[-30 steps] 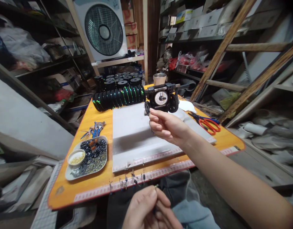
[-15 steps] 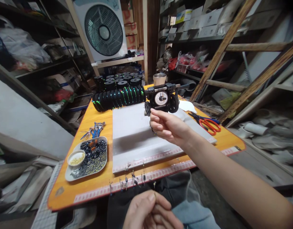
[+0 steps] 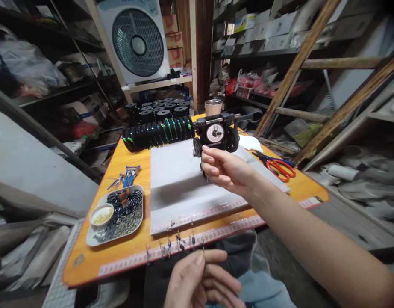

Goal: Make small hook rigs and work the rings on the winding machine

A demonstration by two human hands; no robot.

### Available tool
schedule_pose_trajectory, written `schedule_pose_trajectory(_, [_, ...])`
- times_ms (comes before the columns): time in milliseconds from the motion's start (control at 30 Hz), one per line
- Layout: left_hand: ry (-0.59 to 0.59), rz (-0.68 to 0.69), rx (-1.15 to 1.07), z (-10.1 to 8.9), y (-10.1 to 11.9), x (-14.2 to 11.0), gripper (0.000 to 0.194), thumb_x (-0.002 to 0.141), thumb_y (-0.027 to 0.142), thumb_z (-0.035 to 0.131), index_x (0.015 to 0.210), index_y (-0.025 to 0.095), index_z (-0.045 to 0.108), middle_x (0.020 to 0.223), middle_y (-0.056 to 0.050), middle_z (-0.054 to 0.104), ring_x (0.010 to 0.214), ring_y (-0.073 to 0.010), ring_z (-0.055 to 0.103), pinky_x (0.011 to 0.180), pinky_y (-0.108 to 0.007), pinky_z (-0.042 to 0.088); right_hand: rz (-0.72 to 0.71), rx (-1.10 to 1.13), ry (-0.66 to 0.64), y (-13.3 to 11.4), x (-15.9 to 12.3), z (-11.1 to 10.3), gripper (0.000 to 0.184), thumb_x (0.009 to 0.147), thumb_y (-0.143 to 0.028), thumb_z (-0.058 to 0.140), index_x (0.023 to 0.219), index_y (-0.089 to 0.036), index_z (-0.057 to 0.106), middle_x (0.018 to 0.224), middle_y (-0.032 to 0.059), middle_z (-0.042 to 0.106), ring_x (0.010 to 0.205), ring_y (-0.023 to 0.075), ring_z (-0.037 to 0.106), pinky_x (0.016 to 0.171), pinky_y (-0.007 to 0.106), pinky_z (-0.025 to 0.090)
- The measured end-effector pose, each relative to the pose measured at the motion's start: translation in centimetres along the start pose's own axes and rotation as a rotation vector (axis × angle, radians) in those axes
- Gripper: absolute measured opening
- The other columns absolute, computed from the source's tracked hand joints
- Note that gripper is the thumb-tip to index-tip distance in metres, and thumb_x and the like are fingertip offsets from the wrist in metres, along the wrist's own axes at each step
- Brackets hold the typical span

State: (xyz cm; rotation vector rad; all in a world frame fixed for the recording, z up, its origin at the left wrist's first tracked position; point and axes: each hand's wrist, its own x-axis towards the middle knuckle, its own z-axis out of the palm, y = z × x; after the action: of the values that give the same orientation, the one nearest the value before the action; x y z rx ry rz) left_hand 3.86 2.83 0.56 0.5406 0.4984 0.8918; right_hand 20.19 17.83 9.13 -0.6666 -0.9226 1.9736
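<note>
A: An orange table [image 3: 133, 252] fills the workshop scene, a grey board [image 3: 174, 179] lying flat across its middle. What sits at the far edge?

B: A black winding device [image 3: 216, 134] with a round dial, joined to a row of black spools [image 3: 158, 131] streaked with green. Red-handled scissors [image 3: 278, 164] lie to its right, well apart from either hand.

A: And the hands?

B: The right hand [image 3: 224, 171] reaches over the board just below the device, fingers curled together near its small crank; whether it grips the crank cannot be told. It sits much where it did half a second ago.

A: The left?

B: The left hand [image 3: 200, 282] is low at the near table edge, thumb and forefinger pinched on a tiny fitting [image 3: 203, 250] I can barely make out. Its forefinger now stretches out to the right, where before the fingers were bunched, and the hand has risen closer to the edge.

A: What is nearest it?

B: A line of small hanging tackle pieces [image 3: 176, 244] along the tape-measure strip, and, to the left, a metal tray [image 3: 116, 214] of dark beads holding a small bowl [image 3: 101, 213].
</note>
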Motion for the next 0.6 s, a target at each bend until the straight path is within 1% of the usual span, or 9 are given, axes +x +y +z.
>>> schedule_pose_trajectory(100, [0.038, 0.025, 0.048, -0.15, 0.09, 0.31, 0.037, 0.091, 0.042, 0.051, 0.102, 0.013, 0.071, 0.079, -0.015, 0.071, 0.068, -0.0225, 0.069, 0.061, -0.026, 0.051, 0.002, -0.005, -0.014, 0.03, -0.02, -0.15, 0.035, 0.094, -0.037, 0.044, 0.069, -0.015, 0.033, 0.051, -0.0035, 0.04, 0.031, 0.0018, 0.026, 0.028, 0.011, 0.014])
schedule_pose_trajectory(167, [0.058, 0.028, 0.042, -0.17, 0.15, 0.46, 0.037, 0.089, 0.043, 0.053, 0.097, 0.012, 0.071, 0.074, -0.013, 0.07, 0.064, -0.022, 0.069, 0.059, -0.026, 0.051, 0.001, -0.004, -0.014, 0.02, -0.03, -0.19, 0.034, 0.094, -0.036, 0.045, 0.069, -0.015, 0.033, 0.051, -0.0035, 0.04, 0.031, 0.0018, 0.026, 0.028, 0.011, 0.015])
schedule_pose_trajectory(333, [0.104, 0.005, 0.005, 0.02, 0.21, 0.58, 0.032, 0.086, 0.04, 0.059, 0.08, 0.009, 0.067, 0.066, -0.009, 0.069, 0.058, -0.0193, 0.067, 0.057, -0.025, 0.05, -0.002, 0.012, 0.026, -0.08, -0.09, -0.2, 0.034, 0.094, -0.035, 0.043, 0.068, -0.016, 0.032, 0.05, -0.0036, 0.04, 0.03, 0.0023, 0.025, 0.028, 0.012, 0.014])
schedule_pose_trajectory(433, [0.159, 0.006, 0.036, 0.07, -0.04, 0.76, 0.035, 0.083, 0.043, 0.062, 0.075, 0.009, 0.064, 0.064, -0.009, 0.068, 0.055, -0.0191, 0.066, 0.055, -0.025, 0.049, -0.004, 0.02, 0.035, -0.07, -0.1, -0.21, 0.035, 0.095, -0.034, 0.041, 0.067, -0.016, 0.031, 0.049, -0.0034, 0.04, 0.03, 0.0024, 0.025, 0.028, 0.012, 0.013])
schedule_pose_trajectory(500, [0.215, 0.001, 0.115, -0.02, -0.34, 0.94, 0.04, 0.082, 0.048, 0.061, 0.076, 0.009, 0.063, 0.065, -0.01, 0.068, 0.054, -0.0196, 0.065, 0.053, -0.025, 0.049, -0.02, -0.017, 0.013, -0.05, -0.12, -0.2, 0.036, 0.094, -0.036, 0.043, 0.067, -0.015, 0.032, 0.05, -0.0027, 0.042, 0.031, 0.0021, 0.025, 0.028, 0.012, 0.014])
schedule_pose_trajectory(533, [0.25, 0.003, 0.189, -0.1, -0.48, 1.02, 0.043, 0.082, 0.052, 0.06, 0.08, 0.009, 0.063, 0.067, -0.011, 0.068, 0.056, -0.0203, 0.066, 0.054, -0.026, 0.049, -0.033, -0.062, 0.009, -0.05, -0.15, -0.19, 0.036, 0.094, -0.038, 0.044, 0.068, -0.015, 0.034, 0.051, -0.0022, 0.043, 0.031, 0.002, 0.026, 0.029, 0.012, 0.014])
schedule_pose_trajectory(600, [0.337, 0.04, 0.433, -0.23, -0.6, 1.08, 0.053, 0.082, 0.058, 0.056, 0.095, 0.008, 0.064, 0.073, -0.013, 0.069, 0.062, -0.0211, 0.067, 0.059, -0.028, 0.051, -0.071, -0.207, 0.025, -0.12, -0.27, -0.18, 0.034, 0.092, -0.039, 0.047, 0.071, -0.014, 0.042, 0.052, -0.0011, 0.046, 0.033, 0.0024, 0.029, 0.029, 0.012, 0.016])
